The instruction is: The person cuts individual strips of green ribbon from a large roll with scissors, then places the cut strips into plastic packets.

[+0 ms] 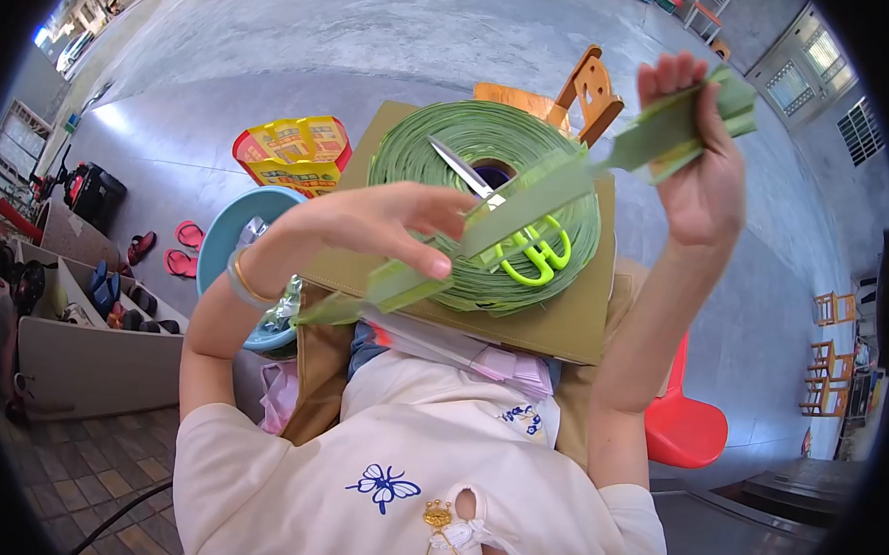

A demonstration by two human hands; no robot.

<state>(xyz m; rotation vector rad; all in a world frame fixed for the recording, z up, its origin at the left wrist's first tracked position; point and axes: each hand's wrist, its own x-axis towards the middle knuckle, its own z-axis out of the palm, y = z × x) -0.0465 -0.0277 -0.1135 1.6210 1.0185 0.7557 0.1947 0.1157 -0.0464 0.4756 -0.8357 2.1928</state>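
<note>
Raised at the upper right, my right hand (705,165) is closed around a folded section of green strip (537,207). The strip slants from there down to the lower left and has blurred, pale see-through parts. My left hand (392,224) is over the left side of the coil, fingers and thumb apart, its thumb right at the strip. Beneath is a large flat coil of green strip (411,137) wound round a dark core. Scissors (535,252) with lime-green handles lie on the coil, blades toward the upper left and partly covered by the strip.
The coil rests on an olive-brown board (561,327) over my lap. A blue basin (224,223) with shiny packets and a yellow-red bag (296,147) stand left. A wooden chair (592,90) is behind, a red stool (691,427) right, a shoe rack (94,361) far left.
</note>
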